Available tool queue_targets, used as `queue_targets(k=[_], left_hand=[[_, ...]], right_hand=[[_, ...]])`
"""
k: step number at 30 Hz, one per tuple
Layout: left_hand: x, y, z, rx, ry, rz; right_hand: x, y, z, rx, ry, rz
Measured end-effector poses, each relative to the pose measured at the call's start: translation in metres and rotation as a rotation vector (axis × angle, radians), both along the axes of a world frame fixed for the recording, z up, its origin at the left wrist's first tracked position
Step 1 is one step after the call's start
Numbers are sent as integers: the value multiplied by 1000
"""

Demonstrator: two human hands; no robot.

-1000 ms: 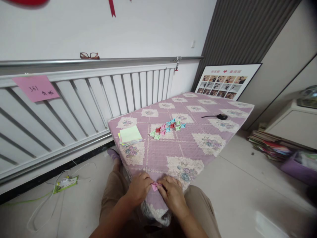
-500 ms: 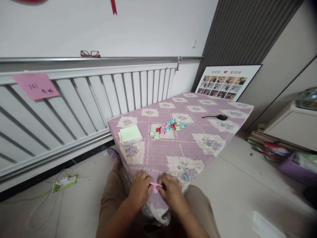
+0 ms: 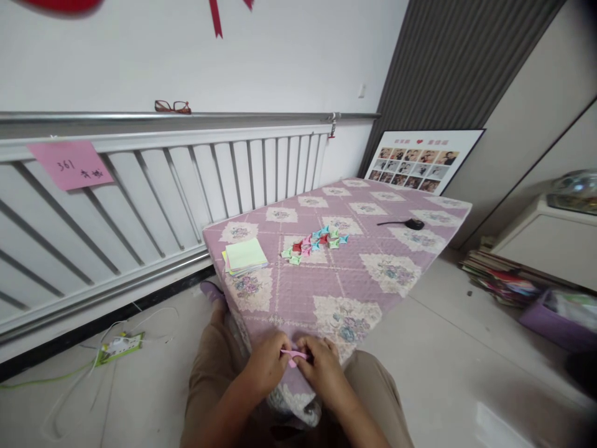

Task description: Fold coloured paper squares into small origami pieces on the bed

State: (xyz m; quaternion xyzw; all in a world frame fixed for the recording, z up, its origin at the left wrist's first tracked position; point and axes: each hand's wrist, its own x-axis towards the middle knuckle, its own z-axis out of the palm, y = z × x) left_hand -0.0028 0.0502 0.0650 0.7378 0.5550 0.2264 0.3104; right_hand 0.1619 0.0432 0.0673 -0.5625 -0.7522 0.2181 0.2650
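At the near corner of the table (image 3: 298, 292), which wears a purple cloth with cream floral patches, a person's left hand (image 3: 269, 362) and right hand (image 3: 321, 362) meet over a small piece of pink paper (image 3: 293, 357). The left hand has its thumb and fingers pinched on the paper's left end; the right hand pinches the right end, so the piece spans the narrow gap between them. It looks folded, though the fingers cover part of it. Brown trousers (image 3: 379, 387) show on both sides of the table's near corner.

Around the table's middle lies a cluster of small folded paper shapes (image 3: 315, 244) in green, red, pink and blue, set close together. Near the table's left edge rests a stack of square paper sheets (image 3: 247, 255), pale green on top, with other colours peeking out below. Toward the table's far right side lies a black object (image 3: 414, 224) with a long thin tail; it is too small to identify.

Beyond the table's left edge stands a white radiator (image 3: 254, 171) with a pink note (image 3: 69, 165) on it, and glasses (image 3: 172, 107) sit on the pipe (image 3: 261, 116) above. A framed photo board (image 3: 410, 163) stands behind the table's far end. On the floor left of the table is a power strip (image 3: 120, 348).
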Motion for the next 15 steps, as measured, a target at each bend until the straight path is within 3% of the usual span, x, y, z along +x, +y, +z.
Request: queue_targets(k=[5,10,15], left_hand=[[3,-9,0,-85,-217,115],[2,-21,9,-257,-669,232],[3,-31,6,-351,-870,252]], right_hand=[[-9,-8,4,-23,131,41],[-18,-14,13,-23,337,7],[-23,-19,20,-110,488,23]])
